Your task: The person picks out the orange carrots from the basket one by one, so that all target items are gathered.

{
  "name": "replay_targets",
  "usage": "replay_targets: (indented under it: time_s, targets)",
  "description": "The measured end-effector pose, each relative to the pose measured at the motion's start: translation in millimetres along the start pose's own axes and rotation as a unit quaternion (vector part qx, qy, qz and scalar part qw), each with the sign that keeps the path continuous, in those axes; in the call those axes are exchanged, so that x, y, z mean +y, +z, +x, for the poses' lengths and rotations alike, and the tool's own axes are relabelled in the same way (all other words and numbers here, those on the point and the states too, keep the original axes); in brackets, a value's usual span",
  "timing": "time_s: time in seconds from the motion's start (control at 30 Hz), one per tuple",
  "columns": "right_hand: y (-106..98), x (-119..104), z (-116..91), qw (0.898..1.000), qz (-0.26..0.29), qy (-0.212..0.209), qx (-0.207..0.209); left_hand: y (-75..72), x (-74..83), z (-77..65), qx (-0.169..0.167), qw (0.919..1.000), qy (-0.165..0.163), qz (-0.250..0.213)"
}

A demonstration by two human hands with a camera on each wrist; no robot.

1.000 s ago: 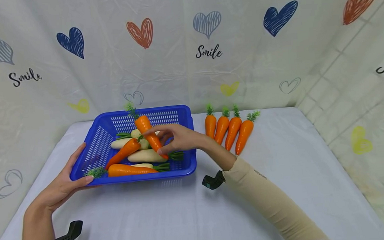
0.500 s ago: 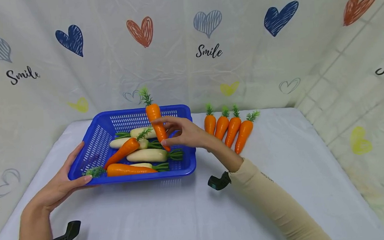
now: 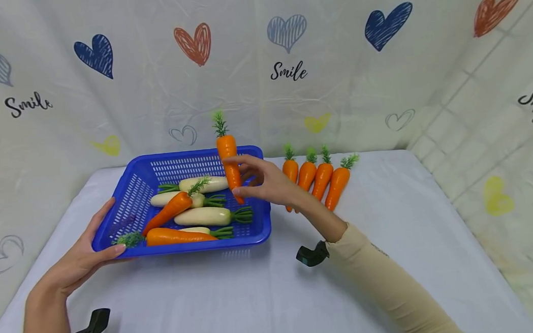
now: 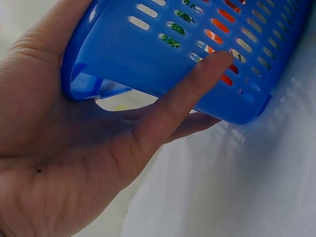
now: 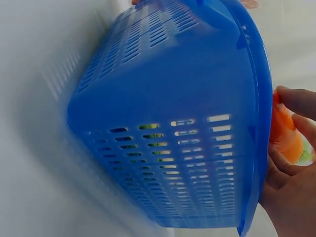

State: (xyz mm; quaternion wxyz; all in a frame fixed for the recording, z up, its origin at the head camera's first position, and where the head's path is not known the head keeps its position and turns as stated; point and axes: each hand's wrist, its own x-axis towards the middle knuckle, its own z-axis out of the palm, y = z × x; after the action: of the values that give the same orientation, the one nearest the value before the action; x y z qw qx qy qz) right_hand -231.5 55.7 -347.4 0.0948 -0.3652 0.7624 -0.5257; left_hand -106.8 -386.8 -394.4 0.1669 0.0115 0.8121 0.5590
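Observation:
Above the right part of a blue plastic basket, my right hand pinches an orange carrot, its leafy green top pointing up. In the right wrist view the same carrot shows beyond the basket's rim. My left hand grips the basket's left front corner, thumb on the rim and fingers against the outer wall, as the left wrist view also shows. In the basket lie several white radishes and two carrots, one slanted and one along the front wall.
Right of the basket, several carrots lie side by side on the white tablecloth, tops toward the back. A white curtain printed with hearts hangs behind the table.
My right hand has lifted the carrot and carried it to the right over the basket, and it now hangs more upright. My left hand stays at the basket's corner.

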Motion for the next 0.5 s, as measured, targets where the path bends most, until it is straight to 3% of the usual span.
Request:
replay_targets:
  time_s: [0.5]
  targets:
    - [-13.8, 2.6, -13.5, 0.999, 0.002, 0.003, 0.038, -1.1, 2.1, 0.5, 0.002, 0.9999, -0.009, 0.007]
